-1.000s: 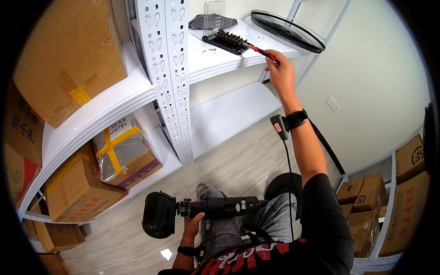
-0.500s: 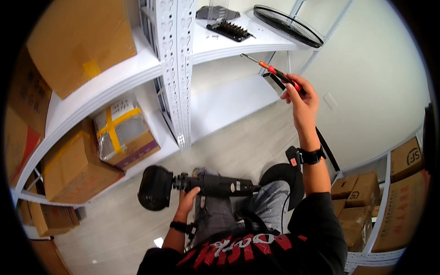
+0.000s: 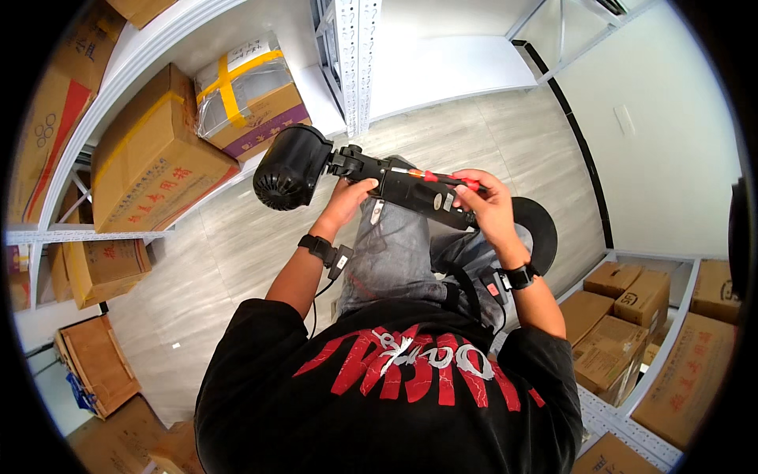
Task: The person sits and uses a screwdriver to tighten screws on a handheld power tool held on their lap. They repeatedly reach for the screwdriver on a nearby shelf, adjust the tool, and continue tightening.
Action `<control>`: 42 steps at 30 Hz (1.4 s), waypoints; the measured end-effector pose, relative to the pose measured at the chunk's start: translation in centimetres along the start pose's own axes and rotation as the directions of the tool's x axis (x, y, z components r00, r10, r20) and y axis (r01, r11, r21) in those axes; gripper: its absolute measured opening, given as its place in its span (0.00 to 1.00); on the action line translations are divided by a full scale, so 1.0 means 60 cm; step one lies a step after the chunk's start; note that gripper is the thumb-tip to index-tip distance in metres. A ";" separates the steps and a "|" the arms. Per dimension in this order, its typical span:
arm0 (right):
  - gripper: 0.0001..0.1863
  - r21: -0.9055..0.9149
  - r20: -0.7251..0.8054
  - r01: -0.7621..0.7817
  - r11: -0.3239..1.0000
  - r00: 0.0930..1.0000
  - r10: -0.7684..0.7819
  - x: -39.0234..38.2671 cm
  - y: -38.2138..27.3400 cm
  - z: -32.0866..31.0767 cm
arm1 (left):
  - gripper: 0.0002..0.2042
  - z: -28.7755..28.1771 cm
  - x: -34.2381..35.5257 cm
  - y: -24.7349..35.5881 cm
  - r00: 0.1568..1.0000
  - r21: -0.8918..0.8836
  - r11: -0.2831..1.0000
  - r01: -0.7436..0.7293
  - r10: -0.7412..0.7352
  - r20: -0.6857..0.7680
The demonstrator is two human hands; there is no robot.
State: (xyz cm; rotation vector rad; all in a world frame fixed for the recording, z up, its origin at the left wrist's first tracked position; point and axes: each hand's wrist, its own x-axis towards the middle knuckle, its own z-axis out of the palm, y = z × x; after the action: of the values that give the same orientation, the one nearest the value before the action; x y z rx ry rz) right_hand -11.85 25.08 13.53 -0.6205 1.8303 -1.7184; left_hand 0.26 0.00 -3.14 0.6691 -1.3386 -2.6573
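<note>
1. Here's the right hand (image 3: 489, 207), pinching a red, orange and black screwdriver (image 3: 442, 178) by its handle between thumb and fingers, shaft aimed left towards the jointed neck (image 3: 347, 162)
2. And the left hand (image 3: 344, 202) is wrapped about the neck end of the black fan body (image 3: 418, 196), thumb over the top, with the dome head (image 3: 276, 170) jutting out beyond it
3. Position check: the fan body lies across, above the grey trousers (image 3: 387, 241) and the floor (image 3: 237, 261); the dome head overlaps the front edge of the left lower shelf (image 3: 320, 99) in this view, and whether they touch I cannot tell
4. The screwdriver runs along the fan body's far side; bit contact is too small to call
5. Danger one: that dome head looks heavy, so a loosened left grip could let the whole thing tip or drop
6. Danger two: a light pinch, or a body that swivels at its neck, could make the bit skid
7. Danger three: a swing leftwards might knock the dome head on the shelf edge or the silver-wrapped box (image 3: 245, 87)
8. The tally: two hands, one screwdriver, one fan body, one dome head, one round black disc (image 3: 545, 229), two wrist units (image 3: 341, 261), one silver-wrapped box, one large brown carton (image 3: 150, 162) just beside it
</note>
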 end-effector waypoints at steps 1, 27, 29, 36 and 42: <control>0.12 0.045 0.010 -0.014 0.999 1.000 0.013 -0.004 0.015 0.002 | 0.23 0.005 -0.002 0.003 0.999 -0.023 1.000 -0.012 0.013 0.037; 0.11 0.232 0.027 -0.175 0.957 0.985 0.173 0.022 0.122 0.019 | 0.15 -0.030 0.005 -0.011 0.990 -0.106 0.994 -0.002 0.018 0.143; 0.11 0.228 0.030 -0.180 0.957 0.984 0.178 0.023 0.125 0.020 | 0.14 -0.029 0.004 -0.013 0.996 -0.066 0.998 0.006 0.000 0.091; 0.11 0.197 0.014 -0.181 0.963 0.983 0.182 0.023 0.126 0.024 | 0.12 0.004 -0.009 0.001 1.000 -0.042 0.999 -0.028 0.027 -0.004; 0.11 0.112 -0.020 -0.150 0.982 0.988 0.153 0.017 0.115 0.029 | 0.10 0.024 -0.009 -0.001 0.990 -0.022 0.992 -0.123 0.121 -0.079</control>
State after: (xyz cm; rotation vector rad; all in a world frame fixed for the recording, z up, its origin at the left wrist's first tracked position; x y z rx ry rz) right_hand -11.20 23.65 6.50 -0.4030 1.7408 -1.7202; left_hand 0.14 1.24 -2.26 0.6573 -1.2783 -2.5229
